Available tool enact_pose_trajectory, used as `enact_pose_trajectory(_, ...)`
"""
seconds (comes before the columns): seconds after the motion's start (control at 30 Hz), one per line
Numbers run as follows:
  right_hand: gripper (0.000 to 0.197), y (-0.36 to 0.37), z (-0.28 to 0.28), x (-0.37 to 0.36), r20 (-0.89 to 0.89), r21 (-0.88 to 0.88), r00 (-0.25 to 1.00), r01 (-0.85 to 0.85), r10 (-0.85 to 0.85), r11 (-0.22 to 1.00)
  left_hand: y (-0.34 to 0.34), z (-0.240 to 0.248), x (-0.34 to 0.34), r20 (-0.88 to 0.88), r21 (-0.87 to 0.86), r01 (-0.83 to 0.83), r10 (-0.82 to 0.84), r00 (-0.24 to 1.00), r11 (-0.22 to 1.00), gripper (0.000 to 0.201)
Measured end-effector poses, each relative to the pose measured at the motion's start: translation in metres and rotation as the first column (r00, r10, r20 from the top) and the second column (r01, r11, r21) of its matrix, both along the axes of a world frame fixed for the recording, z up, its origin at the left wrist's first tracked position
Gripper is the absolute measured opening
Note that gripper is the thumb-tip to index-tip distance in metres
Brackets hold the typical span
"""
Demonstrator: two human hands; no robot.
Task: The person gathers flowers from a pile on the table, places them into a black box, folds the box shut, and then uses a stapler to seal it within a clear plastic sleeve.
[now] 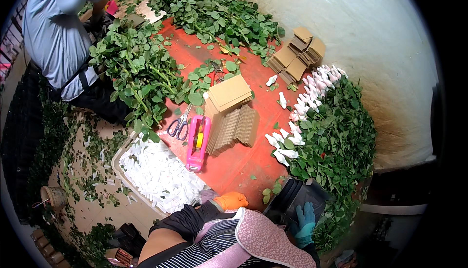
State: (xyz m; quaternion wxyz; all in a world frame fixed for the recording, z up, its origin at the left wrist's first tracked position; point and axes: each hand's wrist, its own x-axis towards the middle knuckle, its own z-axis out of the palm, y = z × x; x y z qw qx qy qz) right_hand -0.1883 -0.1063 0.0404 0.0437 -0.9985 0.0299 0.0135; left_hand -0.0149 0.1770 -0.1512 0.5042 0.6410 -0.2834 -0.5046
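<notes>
My left hand (231,200), in an orange glove, rests at the near edge of the red table in front of my lap. Its fingers look curled together, and nothing shows in them. My right hand (305,219), in a teal glove, lies with fingers spread against a black plastic bin (285,202) at the table's near right corner. Just right of that bin is a large pile of leafy stems (336,146), with white-wrapped flower heads (312,97) along its far left side. A pink tape dispenser (197,143) with yellow tape sits ahead of my left hand.
Stacked cardboard pieces (234,126) stand mid-table, beside scissors (181,125). More cardboard (297,56) lies near the pale wall sheet (380,48). A tub (119,163) of white slips is at left. A co-worker (61,39) sits far left by leafy stems (139,68).
</notes>
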Motion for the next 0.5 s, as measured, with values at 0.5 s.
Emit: enact_pose_trajectory(0.5, 0.064, -0.003, -0.004, -0.009, 0.037, 0.082, 0.994, 0.101, -0.105, 0.991, 0.004, -0.010, 0.031, -0.112, 0.028, 0.201, -0.196, 0.974, 0.979, 0.017)
